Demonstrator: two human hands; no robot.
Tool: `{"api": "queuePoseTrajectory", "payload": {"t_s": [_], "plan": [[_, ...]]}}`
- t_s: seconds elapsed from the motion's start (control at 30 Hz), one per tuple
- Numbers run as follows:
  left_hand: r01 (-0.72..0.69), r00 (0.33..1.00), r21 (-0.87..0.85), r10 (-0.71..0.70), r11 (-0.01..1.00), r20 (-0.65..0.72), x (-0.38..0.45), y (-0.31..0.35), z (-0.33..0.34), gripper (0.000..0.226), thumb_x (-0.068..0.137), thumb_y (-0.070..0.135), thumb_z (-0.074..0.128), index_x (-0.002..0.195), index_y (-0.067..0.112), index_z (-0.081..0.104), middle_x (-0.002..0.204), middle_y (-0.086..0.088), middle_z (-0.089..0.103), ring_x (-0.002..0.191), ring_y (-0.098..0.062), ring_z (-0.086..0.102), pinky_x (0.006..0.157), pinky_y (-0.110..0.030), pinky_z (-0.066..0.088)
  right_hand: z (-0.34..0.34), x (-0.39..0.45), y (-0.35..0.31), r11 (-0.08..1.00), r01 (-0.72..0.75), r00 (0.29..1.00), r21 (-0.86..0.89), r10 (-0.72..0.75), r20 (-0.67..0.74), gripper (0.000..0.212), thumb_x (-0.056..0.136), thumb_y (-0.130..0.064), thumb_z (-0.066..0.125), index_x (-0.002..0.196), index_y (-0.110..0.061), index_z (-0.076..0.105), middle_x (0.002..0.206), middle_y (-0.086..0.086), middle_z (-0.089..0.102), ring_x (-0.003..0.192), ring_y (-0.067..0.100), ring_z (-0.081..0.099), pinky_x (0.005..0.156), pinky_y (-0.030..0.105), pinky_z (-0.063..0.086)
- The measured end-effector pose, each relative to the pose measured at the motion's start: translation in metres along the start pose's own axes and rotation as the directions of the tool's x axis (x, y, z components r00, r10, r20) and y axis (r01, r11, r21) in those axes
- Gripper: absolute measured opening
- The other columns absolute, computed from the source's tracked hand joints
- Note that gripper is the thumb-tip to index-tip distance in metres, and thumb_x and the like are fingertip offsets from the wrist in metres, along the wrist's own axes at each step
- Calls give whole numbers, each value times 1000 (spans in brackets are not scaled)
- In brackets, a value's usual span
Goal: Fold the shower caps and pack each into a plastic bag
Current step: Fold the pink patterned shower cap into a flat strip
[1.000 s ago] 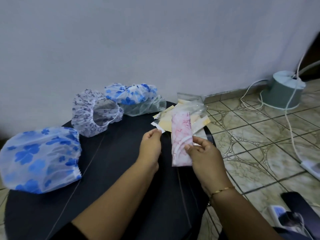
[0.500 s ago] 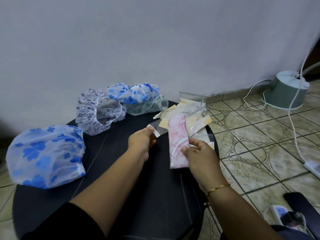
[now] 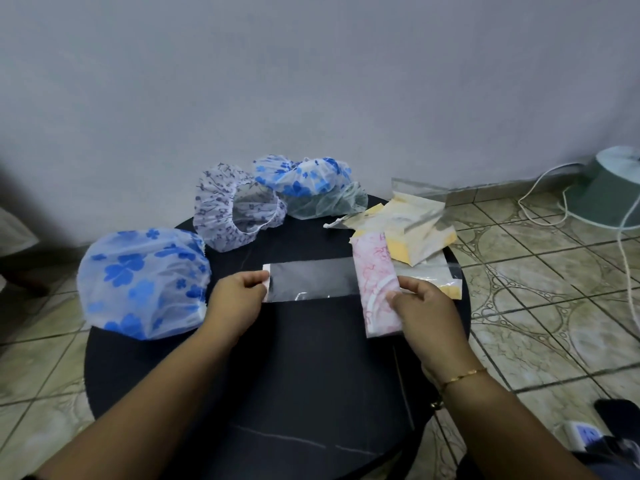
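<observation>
On the round black table [image 3: 242, 393], my left hand [image 3: 235, 299] pinches the white-edged end of a clear plastic bag [image 3: 311, 280] that lies stretched flat across the table. My right hand [image 3: 427, 313] holds a folded pink shower cap [image 3: 375, 271] by its right edge, beside the bag's other end. Three unfolded caps stand behind: a large blue-flowered shower cap [image 3: 143, 282] at left, a purple-patterned shower cap [image 3: 235, 206] in the middle, and a blue-and-clear shower cap [image 3: 311, 188] at the back.
Packed yellow caps in bags [image 3: 412, 230] are piled at the table's right edge. The wall is close behind the table. On the tiled floor at right stand a grey-green round base [image 3: 613, 188] and white cables [image 3: 554, 199].
My left hand has pulled the clear bag out to the left and laid it flat on the table. My right hand keeps hold of the folded pink cap.
</observation>
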State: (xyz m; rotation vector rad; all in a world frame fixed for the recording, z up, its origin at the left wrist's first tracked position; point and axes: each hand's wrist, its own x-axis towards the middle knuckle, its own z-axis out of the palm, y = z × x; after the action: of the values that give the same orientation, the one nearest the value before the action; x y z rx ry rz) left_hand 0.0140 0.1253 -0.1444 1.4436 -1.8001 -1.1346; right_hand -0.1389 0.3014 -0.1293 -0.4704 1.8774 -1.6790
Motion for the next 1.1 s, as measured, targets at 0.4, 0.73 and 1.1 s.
{"api": "queuePoseTrajectory", "payload": {"t_s": [0.4,0.73,1.1], "plan": [[-409,869,715,480,567,116,-35,20,28,45,91,54,42,127,32,57,136,11,49,119,-18,40,95,-31,33,-2,-6,0,999,-30,999,27,30,14,25,90,-2,52,86,-23,64,86,-6,66,83,13,64,72,27,50],[-611,791,533,450,585,414,-79,-4,53,69,87,55,51,144,24,27,153,5,24,143,-14,16,115,-29,18,-22,-12,-4,997,-79,988,8,77,130,30,89,-8,59,118,-17,59,110,6,65,90,21,63,58,27,44],[-665,739,487,596,566,314,-82,-35,21,30,88,16,62,116,26,68,146,-4,43,127,-23,49,96,-30,44,-32,-30,-10,994,-68,942,-84,92,321,18,86,-4,60,88,-14,75,96,6,74,94,22,67,78,29,51]]}}
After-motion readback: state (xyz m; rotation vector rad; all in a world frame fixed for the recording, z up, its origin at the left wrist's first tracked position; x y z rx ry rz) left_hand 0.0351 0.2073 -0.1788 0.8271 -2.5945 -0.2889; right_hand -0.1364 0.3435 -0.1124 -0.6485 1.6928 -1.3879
